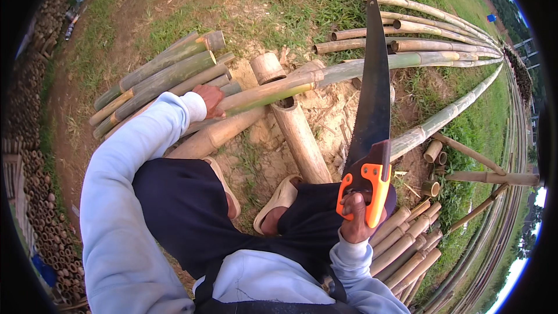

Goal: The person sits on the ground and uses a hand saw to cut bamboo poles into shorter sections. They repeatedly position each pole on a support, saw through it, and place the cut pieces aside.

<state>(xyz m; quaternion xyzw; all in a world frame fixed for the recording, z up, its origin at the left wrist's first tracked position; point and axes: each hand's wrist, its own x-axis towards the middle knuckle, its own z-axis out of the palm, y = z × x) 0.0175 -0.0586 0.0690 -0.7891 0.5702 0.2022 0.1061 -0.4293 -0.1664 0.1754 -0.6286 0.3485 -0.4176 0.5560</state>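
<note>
My right hand (356,219) is closed round the orange and black handle of a handsaw (372,90). The saw's long dark blade points up and away, its toothed edge to the left. My left hand (210,102) is closed at the near end of a long greenish bamboo pole (273,94); some of its fingers are hidden. This pole runs off to the far right, lying across shorter bamboo pieces. Beneath it are a thick bamboo piece (302,145) with a hollow end and an upright stub (267,68).
Cut bamboo lengths (168,75) lie stacked on the left; more cut pieces (407,250) lie at lower right. Several long poles (430,29) fan out at the far right. Sawdust (331,116) covers the ground beside the thick piece. A bamboo frame (488,178) stands at right.
</note>
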